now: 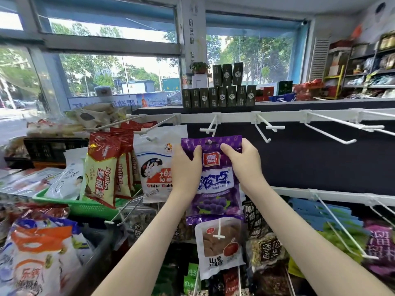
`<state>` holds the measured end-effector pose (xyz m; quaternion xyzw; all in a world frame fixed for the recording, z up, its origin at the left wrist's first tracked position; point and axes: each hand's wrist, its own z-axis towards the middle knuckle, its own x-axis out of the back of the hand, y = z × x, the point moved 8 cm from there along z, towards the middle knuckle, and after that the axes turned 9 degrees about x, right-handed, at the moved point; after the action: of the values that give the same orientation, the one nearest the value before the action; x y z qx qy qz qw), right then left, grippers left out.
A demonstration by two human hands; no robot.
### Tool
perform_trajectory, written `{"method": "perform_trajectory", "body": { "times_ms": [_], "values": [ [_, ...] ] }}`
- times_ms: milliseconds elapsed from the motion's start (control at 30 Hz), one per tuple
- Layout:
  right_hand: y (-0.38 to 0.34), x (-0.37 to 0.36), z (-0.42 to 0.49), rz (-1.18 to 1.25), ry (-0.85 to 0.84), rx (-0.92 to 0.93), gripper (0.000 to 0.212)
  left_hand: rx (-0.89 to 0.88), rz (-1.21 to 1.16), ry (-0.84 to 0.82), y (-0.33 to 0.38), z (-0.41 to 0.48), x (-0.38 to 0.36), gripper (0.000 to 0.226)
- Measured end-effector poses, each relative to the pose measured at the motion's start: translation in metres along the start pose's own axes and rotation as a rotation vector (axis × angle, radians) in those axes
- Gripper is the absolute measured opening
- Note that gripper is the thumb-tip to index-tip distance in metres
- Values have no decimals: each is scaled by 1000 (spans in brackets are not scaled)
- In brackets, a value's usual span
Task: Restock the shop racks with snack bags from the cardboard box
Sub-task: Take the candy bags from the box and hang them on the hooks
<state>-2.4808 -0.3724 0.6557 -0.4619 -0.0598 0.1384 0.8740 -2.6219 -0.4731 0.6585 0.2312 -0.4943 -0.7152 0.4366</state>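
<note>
Our left hand [186, 165], right hand [243, 161] pinch bag [215, 182] at 10, 2 o'clock corners; likely light, floppy, slick; hold header.

1. The purple bag [215, 180] is deep violet, faintly speckled at the top. It has a red logo patch, a white band with blue lettering, and dark grapes printed low down.
2. The rabbit bag [157, 167] is white, with a red band and a white rabbit on it.
3. The Mylikes bags [102, 171] are red on top and cream-yellow below, with red lettering.
4. The basket [85, 207] under them is bright green.
5. The hooks [275, 127] are white against a near-black back panel [310, 163].
6. The boxes [222, 97] up top are dark green, each with a round white emblem.
</note>
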Motion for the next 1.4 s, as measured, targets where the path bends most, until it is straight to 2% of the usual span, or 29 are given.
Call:
{"method": "perform_trajectory", "body": {
  "times_ms": [67,167,233,433,633,800,867,967,1033,1100,1167,1233,1267,1300,1367,1400],
  "values": [
    [1,0,5,-15,10,1,12,-34,83,21,3,-2,-4,30],
    [-1,2,11,-68,32,24,14,-191,280,75,10,-13,-10,68],
    [-1,3,15,-104,39,49,15,-282,447,82,12,-20,-18,77],
    [3,2,26,-187,42,118,17,-355,629,-76,-3,-9,-51,74],
    [22,-3,26,-390,-73,176,20,-333,683,-128,-12,6,-66,81],
    [31,7,6,-544,-83,289,74,-339,702,-170,-27,-9,-70,82],
    [29,9,-15,-663,-40,392,84,-335,701,-175,-34,-23,-68,80],
    [31,2,-51,-741,-80,517,81,-401,697,-142,-42,-50,-58,68],
    [33,-13,-77,-729,-147,596,68,-515,772,-111,-49,-73,-52,62],
    [31,-23,-101,-668,-182,659,52,-604,937,-100,-63,-97,-46,59],
    [34,-32,-124,-599,-226,694,49,-616,1102,-109,-88,-117,-34,55],
    [45,-49,-159,-572,-338,727,51,-554,1267,-140,-120,-136,-14,53],
    [54,-69,-182,-581,-418,701,48,-535,1357,-151,-136,-148,-2,52],
    [67,-91,-204,-595,-483,590,49,-538,1436,-157,-151,-161,9,52],
    [97,-114,-244,-454,-560,227,46,-533,1546,-180,-181,-189,32,52],
    [106,-119,-263,-424,-542,201,44,-497,1565,-203,-196,-201,42,52]
  ]
}}
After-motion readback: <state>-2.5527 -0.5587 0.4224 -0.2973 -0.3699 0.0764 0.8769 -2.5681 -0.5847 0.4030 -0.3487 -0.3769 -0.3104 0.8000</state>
